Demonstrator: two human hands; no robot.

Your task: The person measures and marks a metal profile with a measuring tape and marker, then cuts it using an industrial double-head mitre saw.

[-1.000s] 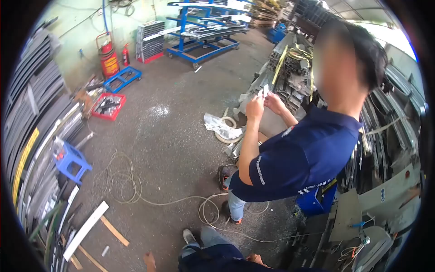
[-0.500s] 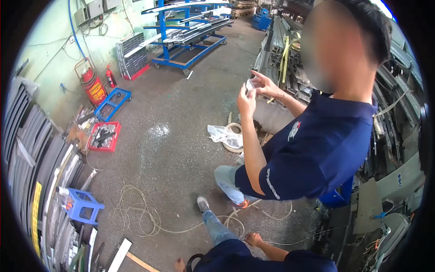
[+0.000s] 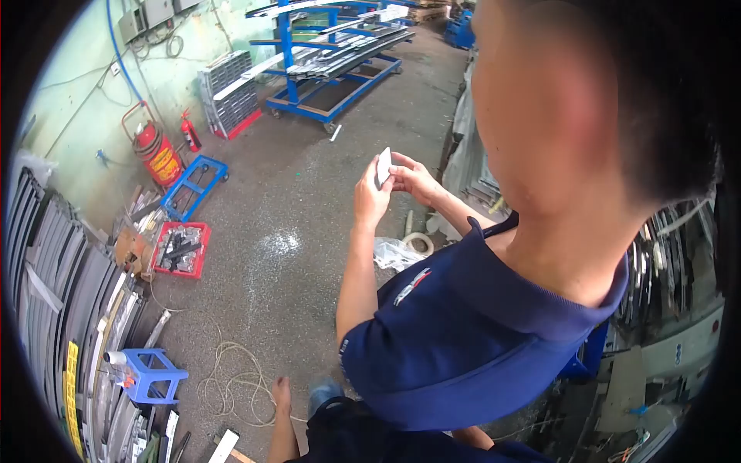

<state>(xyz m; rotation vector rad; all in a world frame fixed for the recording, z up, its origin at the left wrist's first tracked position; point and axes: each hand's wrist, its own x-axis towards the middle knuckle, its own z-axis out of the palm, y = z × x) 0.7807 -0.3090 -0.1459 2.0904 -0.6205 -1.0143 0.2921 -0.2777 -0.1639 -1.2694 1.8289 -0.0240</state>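
Observation:
My left hand (image 3: 282, 395) hangs low near the bottom edge, over the floor beside the coiled hose (image 3: 235, 378). Its fingers look loosely extended, and I see nothing in them. Only a piece of my right forearm (image 3: 473, 437) shows; the hand itself is hidden behind a co-worker in a dark blue shirt (image 3: 455, 363). That person stands close in front of me and holds a small white, flat piece (image 3: 384, 166) up between both of their own hands.
Long metal profiles (image 3: 58, 255) lean along the left wall. A blue stool (image 3: 154, 376), a red crate (image 3: 203, 251) of small parts and a blue dolly (image 3: 191, 189) stand on the floor. A blue rack (image 3: 289, 69) holds profiles at the back.
The co-worker now fills more of the view, and their hands with the white piece appear further left. My left hand has come further into view; my right hand has gone behind the co-worker.

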